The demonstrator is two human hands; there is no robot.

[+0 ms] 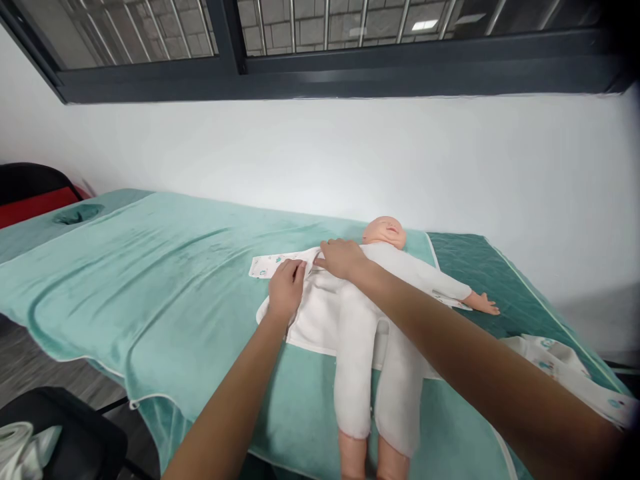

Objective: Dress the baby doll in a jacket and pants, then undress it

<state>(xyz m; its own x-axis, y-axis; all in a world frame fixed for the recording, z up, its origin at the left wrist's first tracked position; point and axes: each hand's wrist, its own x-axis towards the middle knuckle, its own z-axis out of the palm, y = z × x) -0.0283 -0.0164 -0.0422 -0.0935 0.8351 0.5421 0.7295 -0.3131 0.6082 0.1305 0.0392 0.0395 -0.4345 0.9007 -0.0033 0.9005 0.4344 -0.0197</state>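
A baby doll point(384, 233) in a white outfit point(356, 360) lies on its back, its head toward the wall and bare feet toward me. Spread beneath it is a white baby shirt point(320, 317), its printed sleeve point(270, 265) stretched out to the left. My left hand point(287, 288) is closed, fingers and thumb pinching the shirt near that sleeve's upper end. Just to its right, my right hand point(342, 259) curls its fingers over the shirt fabric by the doll's shoulder. The doll's arm on this side is hidden by cloth and my hands.
A light green blanket point(165, 280) covers the table, with a darker green quilted cover point(465, 257) at right. Printed white clothing point(550, 357) lies beyond my right forearm. A black chair point(70, 433) holding white cloth stands lower left. Behind are a white wall and a barred window.
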